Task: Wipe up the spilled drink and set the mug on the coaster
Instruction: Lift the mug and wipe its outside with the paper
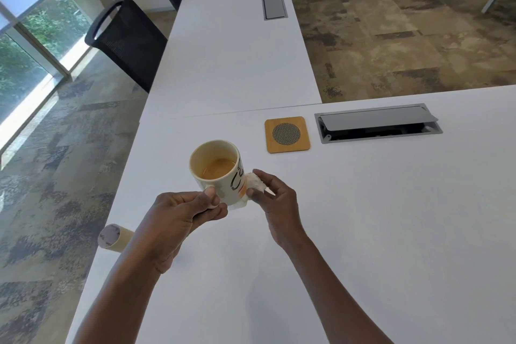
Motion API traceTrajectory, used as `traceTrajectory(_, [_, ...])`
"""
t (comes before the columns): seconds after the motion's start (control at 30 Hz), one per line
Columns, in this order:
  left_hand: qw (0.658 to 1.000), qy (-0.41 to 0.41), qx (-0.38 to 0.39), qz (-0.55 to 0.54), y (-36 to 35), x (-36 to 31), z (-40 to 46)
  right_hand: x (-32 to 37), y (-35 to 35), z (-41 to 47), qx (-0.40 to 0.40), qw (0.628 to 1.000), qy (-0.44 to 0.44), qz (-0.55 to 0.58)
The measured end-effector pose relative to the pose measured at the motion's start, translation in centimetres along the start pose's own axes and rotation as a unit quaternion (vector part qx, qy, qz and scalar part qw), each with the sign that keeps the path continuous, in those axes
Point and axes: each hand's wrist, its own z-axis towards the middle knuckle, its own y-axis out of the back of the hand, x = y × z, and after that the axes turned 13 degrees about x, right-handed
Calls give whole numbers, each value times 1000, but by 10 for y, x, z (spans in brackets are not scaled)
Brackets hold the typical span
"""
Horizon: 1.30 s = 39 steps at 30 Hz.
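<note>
Both hands worked above the white desk (pixel 363 218) — left hand (pixel 181 212) gripping the half-full mug (pixel 216 170) by its handle, right hand (pixel 275 195) pinching a crumpled tissue (pixel 257 182) against its side — short of the coaster (pixel 287 134), where tilting might slosh more drink.

Both forearms reach forward, bare, converging toward middle. Left hand (pixel 181 211) knuckles up, fingers curled, thumb on top, gripping mug (pixel 220 173) by handle, holding it tilted off table. Right hand (pixel 275 195) just right of mug, thumb and fingers pinching crumpled tissue (pixel 258 182) against mug side.
</note>
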Motion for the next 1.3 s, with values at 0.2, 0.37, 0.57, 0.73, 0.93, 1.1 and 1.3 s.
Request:
traceTrajectory(0.2, [1000, 1, 19, 17, -1, -6, -1, -3, -22, 9, -3, 984, -7, 176])
traceTrajectory(0.37, [999, -9, 32, 26, -1, -8, -4, -7, -39, 13, 54, 958, -42, 279])
traceTrajectory(0.57, [999, -14, 39, 17, 1, -10, -5, -12, -56, 12, 133, 932, -52, 333])
traceTrajectory(0.73, [1000, -18, 25, 1, 5, -9, -4, -18, -62, 7, 151, 913, -92, 367])
traceTrajectory(0.93, [999, -37, 5, -21, 3, -6, -5, -21, -53, -2, 137, 906, -148, 372])
traceTrajectory(1.1, [998, -36, -14, -40, 4, -7, -5, -15, -37, -4, 136, 908, -170, 358])
traceTrajectory(1.3, [999, -24, -18, -33, 4, -5, -5, -6, -15, -2, 95, 920, -157, 347])
